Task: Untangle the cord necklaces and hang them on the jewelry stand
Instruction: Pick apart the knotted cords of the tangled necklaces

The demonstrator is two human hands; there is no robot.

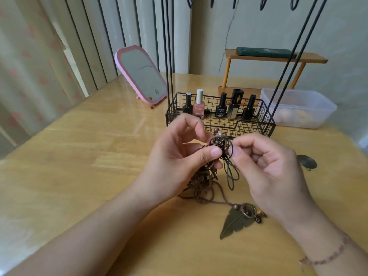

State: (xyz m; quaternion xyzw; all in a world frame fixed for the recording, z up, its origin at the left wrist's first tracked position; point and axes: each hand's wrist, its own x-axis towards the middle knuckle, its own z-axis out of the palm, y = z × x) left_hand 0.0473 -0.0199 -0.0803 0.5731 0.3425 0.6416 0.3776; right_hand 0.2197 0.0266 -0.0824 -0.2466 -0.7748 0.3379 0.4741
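A glossy wooden table (79, 156) stands against pale vertical blinds (89, 46) and a cracked wall (249, 32).

"ydby" on gold-black tube (235, 104); other bottle labels unreadable

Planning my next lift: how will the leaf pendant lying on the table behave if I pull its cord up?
The leaf pendant looks like flat metal, so probably stiff. It would likely dangle and swing, since the cord is limp.
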